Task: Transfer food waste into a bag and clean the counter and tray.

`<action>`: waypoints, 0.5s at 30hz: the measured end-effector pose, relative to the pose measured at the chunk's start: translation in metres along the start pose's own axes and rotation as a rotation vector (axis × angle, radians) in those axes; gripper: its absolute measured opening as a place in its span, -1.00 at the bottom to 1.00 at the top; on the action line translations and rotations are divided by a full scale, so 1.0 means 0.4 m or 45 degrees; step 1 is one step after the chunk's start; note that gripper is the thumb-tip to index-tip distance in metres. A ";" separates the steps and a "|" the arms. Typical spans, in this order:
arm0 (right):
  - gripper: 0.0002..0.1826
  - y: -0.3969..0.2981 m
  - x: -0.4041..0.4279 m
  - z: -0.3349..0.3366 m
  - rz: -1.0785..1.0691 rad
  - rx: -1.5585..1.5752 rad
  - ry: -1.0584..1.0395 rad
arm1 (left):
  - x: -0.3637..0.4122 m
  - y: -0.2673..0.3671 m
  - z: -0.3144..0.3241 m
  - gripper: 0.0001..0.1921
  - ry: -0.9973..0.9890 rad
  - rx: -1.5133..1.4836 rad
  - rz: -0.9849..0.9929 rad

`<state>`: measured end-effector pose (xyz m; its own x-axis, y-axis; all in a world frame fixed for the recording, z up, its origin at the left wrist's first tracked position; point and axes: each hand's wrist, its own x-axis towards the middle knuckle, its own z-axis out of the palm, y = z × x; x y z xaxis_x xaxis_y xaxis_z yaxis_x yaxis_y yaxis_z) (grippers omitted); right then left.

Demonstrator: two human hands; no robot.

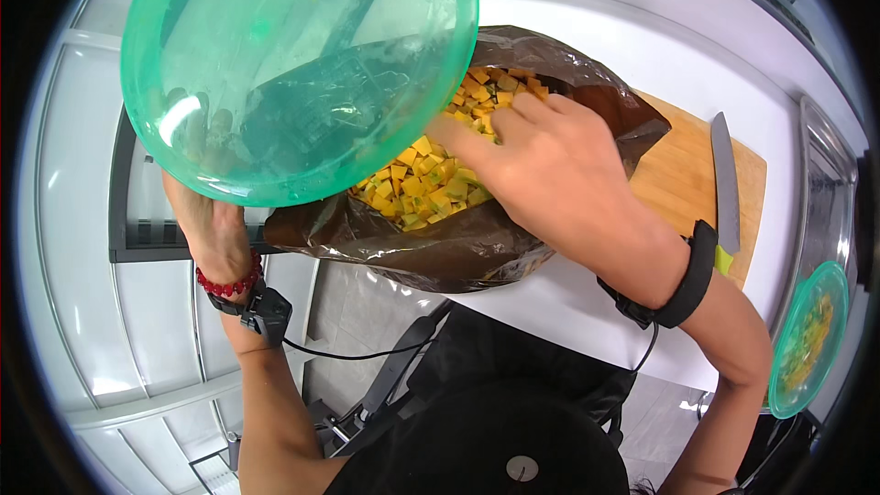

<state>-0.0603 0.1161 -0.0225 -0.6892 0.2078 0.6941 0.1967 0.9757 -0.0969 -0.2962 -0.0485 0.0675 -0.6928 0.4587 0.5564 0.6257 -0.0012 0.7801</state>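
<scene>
A translucent green plastic bowl (pixel 302 103) is tilted over the left side of an opened brown plastic bag (pixel 440 254). My left hand (pixel 213 216) supports the bowl from behind, its fingers showing faintly through the plastic. The bowl looks wet inside, with a few small bits stuck near its rim. Diced orange-yellow vegetable (pixel 419 185), like pumpkin, some cubes green-edged, fills the mouth of the bag. My right hand (pixel 550 158) reaches over the cubes with bent fingers, its foremost fingertip at the bowl's rim. Its other fingertips are partly hidden, so I cannot tell whether they grip anything.
Right of the bag is a wooden cutting board (pixel 677 182), with a kitchen knife (pixel 725 185) lying along its right part. A metal tray (pixel 815 179) stands at the right edge of the white table (pixel 550 24). Another green bowl (pixel 808 340) there holds yellowish-green pieces.
</scene>
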 end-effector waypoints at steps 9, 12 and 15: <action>-0.87 0.020 -0.011 -0.058 0.331 0.294 0.127 | -0.011 -0.040 -0.059 -0.60 -0.237 0.524 0.442; -0.72 0.030 0.006 -0.084 0.483 0.644 0.254 | -0.012 -0.073 -0.093 -0.57 -0.229 0.568 0.433; -0.53 0.045 0.036 -0.098 0.580 0.824 0.275 | -0.029 -0.070 -0.093 -0.48 -0.227 0.611 0.346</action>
<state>-0.0395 0.1338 0.0137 -0.4765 0.6399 0.6029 -0.0616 0.6598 -0.7489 -0.3190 -0.0870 0.0498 -0.4396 0.6406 0.6296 0.8940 0.2443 0.3756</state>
